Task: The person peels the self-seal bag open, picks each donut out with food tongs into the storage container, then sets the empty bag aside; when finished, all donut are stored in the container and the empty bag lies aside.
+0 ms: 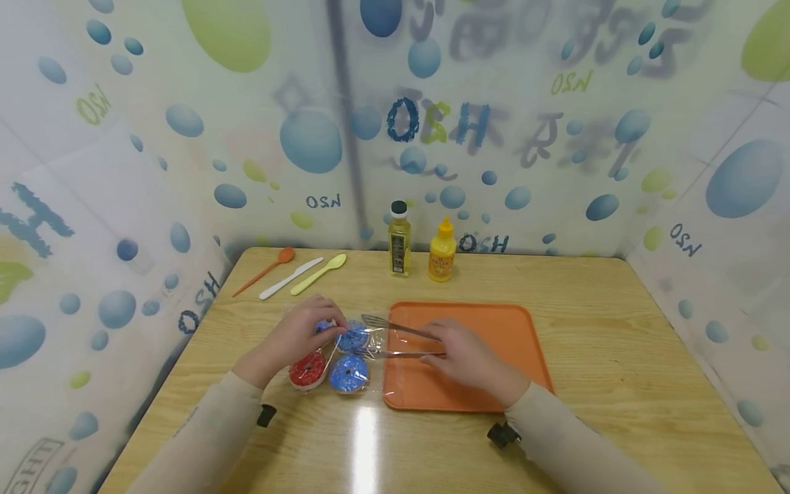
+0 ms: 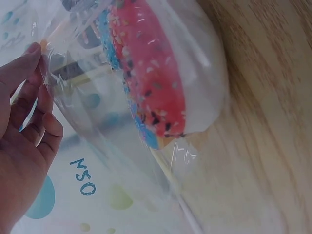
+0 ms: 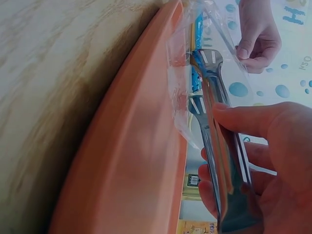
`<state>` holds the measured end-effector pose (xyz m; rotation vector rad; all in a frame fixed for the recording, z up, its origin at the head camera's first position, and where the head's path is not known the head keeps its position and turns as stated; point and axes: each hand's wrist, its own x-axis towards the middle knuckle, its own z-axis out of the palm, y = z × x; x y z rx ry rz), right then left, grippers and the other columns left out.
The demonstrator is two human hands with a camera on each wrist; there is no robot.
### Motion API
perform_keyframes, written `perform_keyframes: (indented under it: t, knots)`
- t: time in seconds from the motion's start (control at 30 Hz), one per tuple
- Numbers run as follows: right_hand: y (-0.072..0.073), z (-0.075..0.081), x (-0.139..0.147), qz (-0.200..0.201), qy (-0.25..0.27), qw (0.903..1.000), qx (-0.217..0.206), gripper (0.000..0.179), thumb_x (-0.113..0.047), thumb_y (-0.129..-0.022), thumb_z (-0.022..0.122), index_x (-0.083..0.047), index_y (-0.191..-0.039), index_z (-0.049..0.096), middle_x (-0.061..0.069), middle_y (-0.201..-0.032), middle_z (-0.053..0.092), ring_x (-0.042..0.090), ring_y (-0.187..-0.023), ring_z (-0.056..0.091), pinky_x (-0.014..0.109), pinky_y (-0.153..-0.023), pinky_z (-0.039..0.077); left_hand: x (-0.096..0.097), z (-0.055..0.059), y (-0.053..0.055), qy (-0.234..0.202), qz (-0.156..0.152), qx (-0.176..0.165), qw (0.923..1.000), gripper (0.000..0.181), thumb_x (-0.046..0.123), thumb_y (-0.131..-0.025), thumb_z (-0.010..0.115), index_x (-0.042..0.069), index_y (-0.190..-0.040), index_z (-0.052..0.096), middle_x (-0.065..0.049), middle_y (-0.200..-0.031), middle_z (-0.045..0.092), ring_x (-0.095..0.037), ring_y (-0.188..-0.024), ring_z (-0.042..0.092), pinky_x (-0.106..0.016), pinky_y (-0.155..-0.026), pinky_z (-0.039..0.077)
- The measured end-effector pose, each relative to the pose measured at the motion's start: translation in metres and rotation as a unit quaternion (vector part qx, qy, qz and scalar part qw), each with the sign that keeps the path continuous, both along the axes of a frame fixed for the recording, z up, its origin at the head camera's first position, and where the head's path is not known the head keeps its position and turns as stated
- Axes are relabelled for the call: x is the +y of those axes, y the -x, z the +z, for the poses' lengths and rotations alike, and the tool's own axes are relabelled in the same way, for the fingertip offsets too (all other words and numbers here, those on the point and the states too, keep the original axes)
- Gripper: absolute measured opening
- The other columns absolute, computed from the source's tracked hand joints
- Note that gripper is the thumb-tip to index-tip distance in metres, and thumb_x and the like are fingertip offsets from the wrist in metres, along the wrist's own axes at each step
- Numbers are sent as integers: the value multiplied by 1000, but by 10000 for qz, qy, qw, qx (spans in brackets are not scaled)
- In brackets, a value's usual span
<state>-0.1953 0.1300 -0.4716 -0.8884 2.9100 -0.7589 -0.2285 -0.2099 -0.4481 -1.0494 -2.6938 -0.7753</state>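
pinching the edge of the clear bag with the left hand, thumb and fingertips together on the film, and gripping the metal tongs in the right hand, fingers clamped round the handles, with the tongs' two arms spread apart. pointing the slotted tips leftward at the bag's side nearest the orange tray, close by the rear blue donut; cannot tell the exact depth of the tips inside the film. can see within the bag, on the counter just left of the tray, also the red donut, the front blue donut and one more blue donut partly behind the left hand. looks to be at the reaching-in step, judging by the raised film and the parted tongs, not yet at the lift. seems to call next for holding the film up out of the way, easing the tips around one donut, then squeezing lightly enough to spare the topping, without catching any plastic in the grip.
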Motion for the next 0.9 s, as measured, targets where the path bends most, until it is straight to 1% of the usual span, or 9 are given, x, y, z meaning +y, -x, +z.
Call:
perform_keyframes:
  t: [0.13,0.27,0.4,0.6,0.8,0.9]
  knots:
    - [3,-2,-3,54,-21,10000,55,48,-28,-91,82,-14,-135,67,4,-128,69,24,-118,64,44,-99,55,1,-1,1,54,-4,15,10000,6,16,-92,80,20,-96,77,12,-96,70,-11,-94,58,-34,-80,53]
    - [4,-1,-7,-1,29,9999,-166,49,-28,-90,82,-14,-135,66,5,-130,68,26,-121,63,47,-100,54,0,-2,1,34,4,-10,10000,5,16,-92,80,19,-96,77,12,-96,70,-11,-95,59,-37,-81,54]
    - [6,-3,-9,-65,-53,9994,-346,49,-29,-91,81,-16,-136,65,3,-132,67,24,-123,61,46,-103,53,-1,-3,0,-9,49,-32,10000,6,15,-91,80,17,-95,78,11,-95,70,-11,-94,59,-39,-81,56]
    - [8,-5,-11,76,-81,9996,-261,48,-28,-94,78,-14,-137,64,4,-133,66,24,-123,61,45,-104,53,-1,-3,0,-25,94,-90,9999,5,15,-91,80,18,-95,77,11,-95,70,-12,-93,59,-39,-78,55]
    - [5,-6,-6,22,46,9999,-134,46,-27,-93,79,-15,-136,65,5,-134,66,25,-123,62,46,-103,53,-1,-2,0,-42,64,-203,9998,2,20,-94,78,18,-95,77,11,-96,71,-14,-93,59,-42,-79,55]
    - [1,-6,1,-40,166,9998,50,46,-25,-91,81,-16,-134,67,5,-132,67,25,-122,63,48,-101,54,-1,-3,1,-7,47,-188,9998,9,25,-96,75,17,-95,77,10,-97,71,-14,-94,59,-42,-80,55]
